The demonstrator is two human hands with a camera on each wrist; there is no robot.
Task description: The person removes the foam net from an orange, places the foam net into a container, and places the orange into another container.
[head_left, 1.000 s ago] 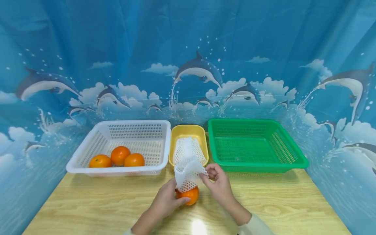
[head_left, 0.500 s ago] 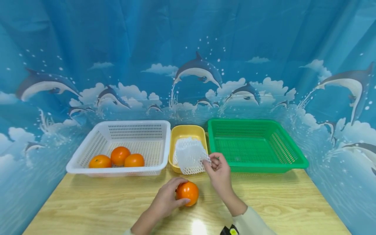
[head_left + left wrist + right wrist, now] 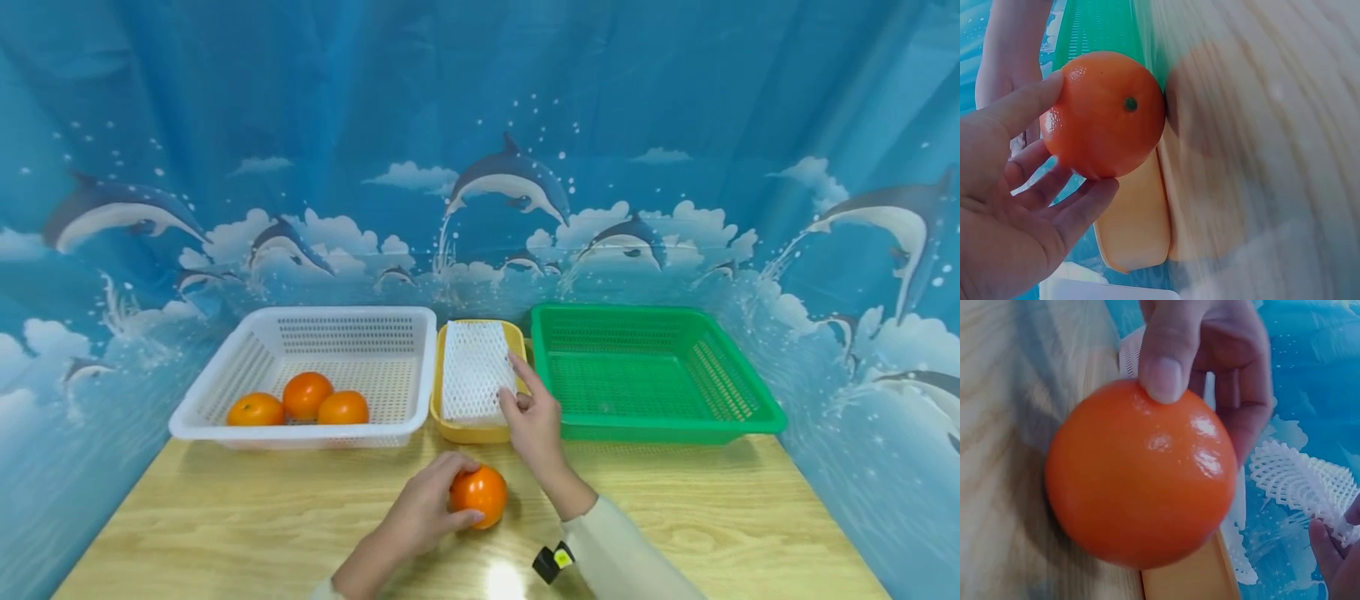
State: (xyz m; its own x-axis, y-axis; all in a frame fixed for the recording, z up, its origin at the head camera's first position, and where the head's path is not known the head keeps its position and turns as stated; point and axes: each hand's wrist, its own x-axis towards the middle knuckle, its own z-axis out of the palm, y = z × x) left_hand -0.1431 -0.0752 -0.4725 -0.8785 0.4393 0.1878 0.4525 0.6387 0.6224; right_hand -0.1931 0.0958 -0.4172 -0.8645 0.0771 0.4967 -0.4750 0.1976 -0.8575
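My left hand (image 3: 426, 507) grips an orange (image 3: 480, 496) on the table, thumb on the near side and fingers around the far side. Its green stem spot shows in the left wrist view, where the thumb and fingers (image 3: 1088, 212) hold the fruit from one side. My right hand (image 3: 536, 425) pinches the edge of a white foam net sleeve (image 3: 474, 367) over the yellow tray (image 3: 480, 433). In the right wrist view, that net (image 3: 1300, 478) hangs from the thumb and finger at the right edge. Part of the net's lower side is hidden.
A white basket (image 3: 352, 321) with 3 oranges (image 3: 307, 396) stands at the left, and a green basket (image 3: 660, 429) at the right. The yellow tray sits between them. A black clip with a yellow mark (image 3: 553, 562) is beside the right sleeve. A dolphin-print curtain (image 3: 480, 100) hangs behind.
The net has come off the orange, away from me, and now lies flattened out over the yellow tray in my right hand's pinch. My left hand and the orange have stayed in place.
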